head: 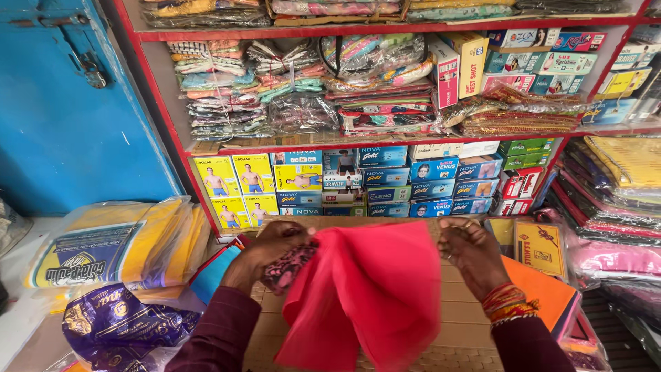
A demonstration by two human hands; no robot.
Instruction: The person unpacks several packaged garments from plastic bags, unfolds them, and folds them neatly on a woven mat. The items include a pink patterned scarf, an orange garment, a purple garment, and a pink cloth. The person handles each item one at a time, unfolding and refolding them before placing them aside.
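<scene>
A bright red cloth (372, 296) hangs spread between my two hands in the lower middle of the head view. My left hand (272, 251) grips its left top edge together with a small dark patterned piece of fabric (289, 265). The cloth's right top corner is pinched by my right hand (468, 248), which wears red and gold bangles at the wrist. Both sleeves are dark maroon. The cloth hides most of the surface beneath it.
Red shelves (385, 143) ahead carry stacked garment boxes and plastic-wrapped fabrics. A yellow packed bundle (117, 244) and a purple bag (124, 324) lie at the left. Orange and yellow flat packets (540, 248) lie at the right. A blue door (62, 110) stands at the far left.
</scene>
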